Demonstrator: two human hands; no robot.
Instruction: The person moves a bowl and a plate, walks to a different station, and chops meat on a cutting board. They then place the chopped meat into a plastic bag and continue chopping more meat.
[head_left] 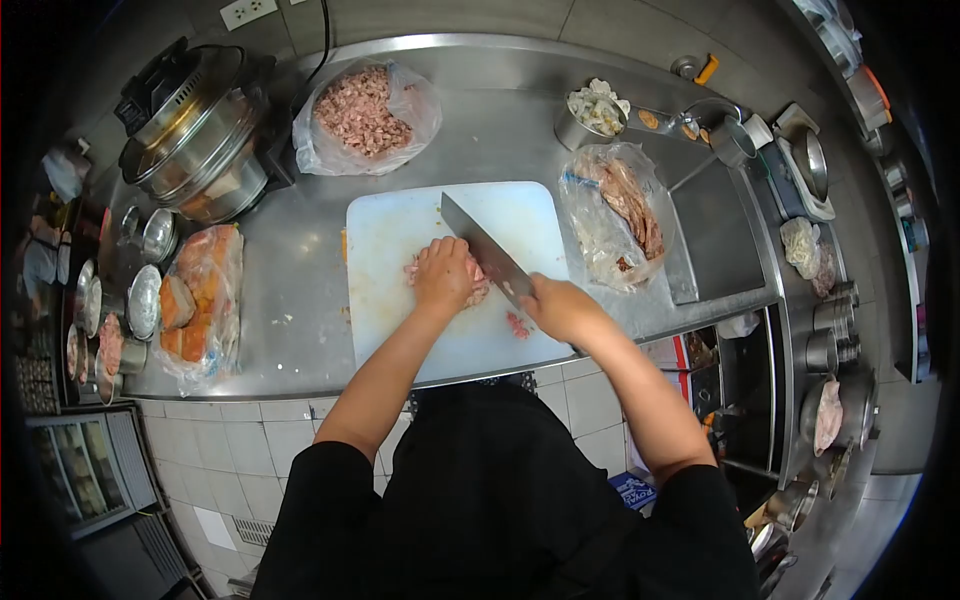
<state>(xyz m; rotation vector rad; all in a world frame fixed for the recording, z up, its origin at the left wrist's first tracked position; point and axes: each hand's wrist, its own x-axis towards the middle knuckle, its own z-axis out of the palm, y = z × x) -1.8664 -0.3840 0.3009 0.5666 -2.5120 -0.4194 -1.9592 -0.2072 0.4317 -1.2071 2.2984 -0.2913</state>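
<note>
A large kitchen knife (pixel 487 247) slants across the white cutting board (pixel 385 300), its tip pointing away from me to the upper left. My right hand (pixel 560 308) is closed around its handle. My left hand (pixel 446 272) presses down on a pile of raw pink meat (pixel 478 291), fingers bent and close together, hiding most of it. The blade runs just right of my left fingers, beside the meat. A few small cut pieces of meat (pixel 517 325) lie apart near the board's front right.
Behind the board, a plastic bag (pixel 425 108) holds chopped meat. Bagged meat (pixel 630 205) lies at right, near a metal container (pixel 577 130) and sink (pixel 728 245). Bagged orange blocks (pixel 187 343) and a lidded metal appliance (pixel 205 140) stand at left.
</note>
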